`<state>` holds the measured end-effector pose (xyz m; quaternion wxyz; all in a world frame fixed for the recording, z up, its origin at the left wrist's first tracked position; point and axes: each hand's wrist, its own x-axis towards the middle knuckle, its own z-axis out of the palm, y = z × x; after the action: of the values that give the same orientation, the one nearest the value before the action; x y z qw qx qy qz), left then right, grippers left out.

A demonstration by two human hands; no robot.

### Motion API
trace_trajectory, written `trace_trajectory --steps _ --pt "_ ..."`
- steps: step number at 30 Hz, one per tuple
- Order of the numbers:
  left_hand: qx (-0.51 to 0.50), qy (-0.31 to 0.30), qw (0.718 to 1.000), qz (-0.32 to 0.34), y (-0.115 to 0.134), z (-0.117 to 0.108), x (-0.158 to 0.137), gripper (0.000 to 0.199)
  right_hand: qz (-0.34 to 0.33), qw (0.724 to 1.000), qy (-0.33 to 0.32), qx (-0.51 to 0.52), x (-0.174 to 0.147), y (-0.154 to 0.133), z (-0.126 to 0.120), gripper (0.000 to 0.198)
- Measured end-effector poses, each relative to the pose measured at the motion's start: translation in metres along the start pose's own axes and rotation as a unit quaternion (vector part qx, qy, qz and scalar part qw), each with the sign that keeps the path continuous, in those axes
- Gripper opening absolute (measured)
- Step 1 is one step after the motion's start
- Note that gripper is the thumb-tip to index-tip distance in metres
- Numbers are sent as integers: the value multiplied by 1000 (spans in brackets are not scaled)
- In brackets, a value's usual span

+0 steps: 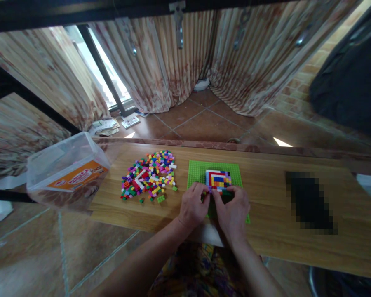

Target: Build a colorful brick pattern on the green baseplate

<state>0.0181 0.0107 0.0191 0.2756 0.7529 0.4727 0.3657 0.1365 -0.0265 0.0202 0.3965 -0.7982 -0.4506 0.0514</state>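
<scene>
A green baseplate (pixel 213 164) lies on the wooden table in front of me. On it sits a square of coloured building bricks (pixel 218 180), with red, white, blue and yellow rows one inside another. My left hand (pixel 195 206) is at the near left corner of this square, its fingers curled in a pinch. My right hand (pixel 233 208) rests at the near edge, thumb and fingers bent down onto the bricks. Whatever the fingertips grip is too small and too covered to make out. Left of the plate spreads a pile of loose bricks (pixel 151 175) in many colours.
A clear plastic box (pixel 68 159) with an orange label stands at the table's left end. To the right, a dark pixelated patch (pixel 311 202) covers something on the wooden table (pixel 266 198). Patterned curtains (pixel 160 62) hang behind, above a tiled floor (pixel 191 117).
</scene>
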Motion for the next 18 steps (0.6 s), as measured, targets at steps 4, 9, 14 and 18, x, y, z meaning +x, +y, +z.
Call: trace_trajectory --steps 4,9,14,18 --pt "14 -11 1000 -16 -2 2 0 14 2 1000 0 2 0 1 3 49" --pt "7 -42 999 7 0 -5 -4 21 20 999 -11 34 4 5 -1 54" --pt "42 -39 997 47 -4 -45 -22 15 40 994 -28 100 2 17 -8 43" --pt "128 -1 992 -8 -22 -89 -31 11 7 995 -20 97 -1 22 -8 39"
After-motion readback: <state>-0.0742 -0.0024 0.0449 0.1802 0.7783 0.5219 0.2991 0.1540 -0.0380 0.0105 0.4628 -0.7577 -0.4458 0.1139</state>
